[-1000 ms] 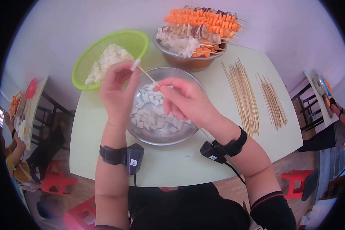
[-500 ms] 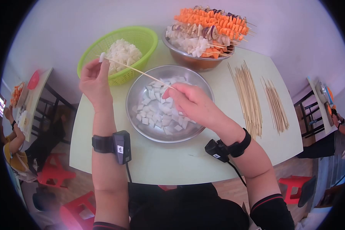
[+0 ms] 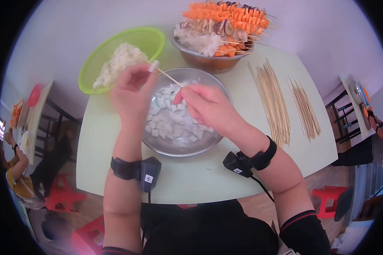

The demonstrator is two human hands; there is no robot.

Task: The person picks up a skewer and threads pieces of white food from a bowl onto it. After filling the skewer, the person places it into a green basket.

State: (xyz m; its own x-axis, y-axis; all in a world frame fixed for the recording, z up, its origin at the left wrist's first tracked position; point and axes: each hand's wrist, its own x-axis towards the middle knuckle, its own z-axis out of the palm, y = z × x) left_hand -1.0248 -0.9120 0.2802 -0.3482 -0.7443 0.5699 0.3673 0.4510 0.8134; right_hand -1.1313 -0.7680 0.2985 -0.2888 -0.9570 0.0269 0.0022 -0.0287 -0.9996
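My right hand (image 3: 208, 104) is closed in a pinch on a thin wooden skewer (image 3: 170, 77) that points up and left. Near the skewer's far end is a small white chunk (image 3: 153, 66), held at the thumb and fingers of my left hand (image 3: 134, 91), which is slightly blurred. Both hands are above a round metal basin (image 3: 178, 152) that holds many cut white chunks (image 3: 174, 123), some hidden by the hands. Partly behind my left hand stands a green plastic basket (image 3: 156, 44) with a heap of white pieces (image 3: 121, 59).
A metal bowl (image 3: 208, 63) at the back carries loaded skewers of orange, white and purple-edged pieces (image 3: 225, 19). Two bunches of bare skewers (image 3: 271, 104) lie on the right of the table (image 3: 191, 182). Red stools (image 3: 327, 199) and other people are at both sides.
My left hand has moved right and slightly down with the white chunk, closer to my right hand. Less of the skewer shows between the hands. The view has shifted slightly.
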